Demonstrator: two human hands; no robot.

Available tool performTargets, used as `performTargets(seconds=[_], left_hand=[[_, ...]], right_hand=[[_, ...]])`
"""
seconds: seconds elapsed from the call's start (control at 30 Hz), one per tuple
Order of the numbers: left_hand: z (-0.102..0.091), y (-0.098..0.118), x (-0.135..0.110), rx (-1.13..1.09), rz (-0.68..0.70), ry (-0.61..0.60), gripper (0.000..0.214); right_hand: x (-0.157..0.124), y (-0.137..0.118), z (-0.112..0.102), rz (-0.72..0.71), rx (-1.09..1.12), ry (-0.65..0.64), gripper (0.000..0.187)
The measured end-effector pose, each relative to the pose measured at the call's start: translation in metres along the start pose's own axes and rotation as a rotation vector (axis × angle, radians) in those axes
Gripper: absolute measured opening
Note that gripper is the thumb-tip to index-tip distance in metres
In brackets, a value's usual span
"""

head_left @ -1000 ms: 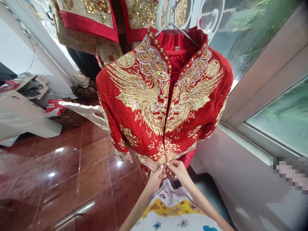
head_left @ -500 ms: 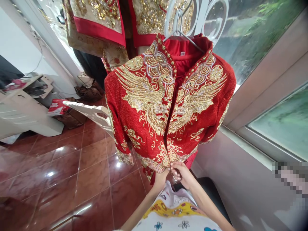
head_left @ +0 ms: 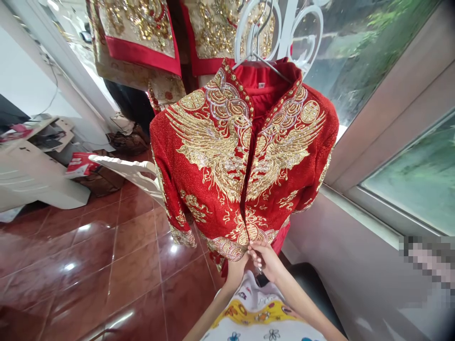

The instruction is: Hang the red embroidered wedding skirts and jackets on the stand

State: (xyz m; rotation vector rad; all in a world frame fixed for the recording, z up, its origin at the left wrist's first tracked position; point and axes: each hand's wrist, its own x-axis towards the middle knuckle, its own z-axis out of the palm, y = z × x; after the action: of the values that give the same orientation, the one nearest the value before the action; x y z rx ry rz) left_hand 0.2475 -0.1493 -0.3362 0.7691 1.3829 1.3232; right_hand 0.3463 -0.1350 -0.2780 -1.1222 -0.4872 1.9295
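Note:
A red jacket point(head_left: 199, 173) with gold phoenix embroidery and a stand-up collar hangs in front of me on a wire hanger point(head_left: 256, 53). Its front edges part at the collar and come together at the hem. There, my right hand point(head_left: 265, 258) is closed, pinching the bottom front edge between thumb and fingers. My left hand point(head_left: 237, 271) grips the hem right beside it, with most of its fingers hidden behind the cloth. Below my right fingers shows a small silvery bit, too small to name.
Gold-sequined garments point(head_left: 142, 28) hang behind on the left. A white scrollwork rack point(head_left: 284, 28) stands by the window point(head_left: 408, 156). To the left are a white chair back point(head_left: 124, 170), a white desk point(head_left: 46, 175) and bags. A black seat point(head_left: 309, 289) is beside me.
The view has shifted slightly, so the jacket sits a little left and its collar lower in the picture. Both hands keep their hold at the hem.

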Motion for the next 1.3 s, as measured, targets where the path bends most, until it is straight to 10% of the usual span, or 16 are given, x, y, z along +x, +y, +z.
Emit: performTargets(seconds=[0.93,1.3], left_hand=[[-0.005,-0.025,0.021,0.090,0.084,0.139,0.024],[0.001,0.013,0.001,0.023,0.037,0.143,0.025]], right_hand=[[0.022,-0.005,0.025,-0.096,-0.064,0.151,0.022],[0.004,-0.008,0.010,-0.074,-0.259,0.067,0.026]])
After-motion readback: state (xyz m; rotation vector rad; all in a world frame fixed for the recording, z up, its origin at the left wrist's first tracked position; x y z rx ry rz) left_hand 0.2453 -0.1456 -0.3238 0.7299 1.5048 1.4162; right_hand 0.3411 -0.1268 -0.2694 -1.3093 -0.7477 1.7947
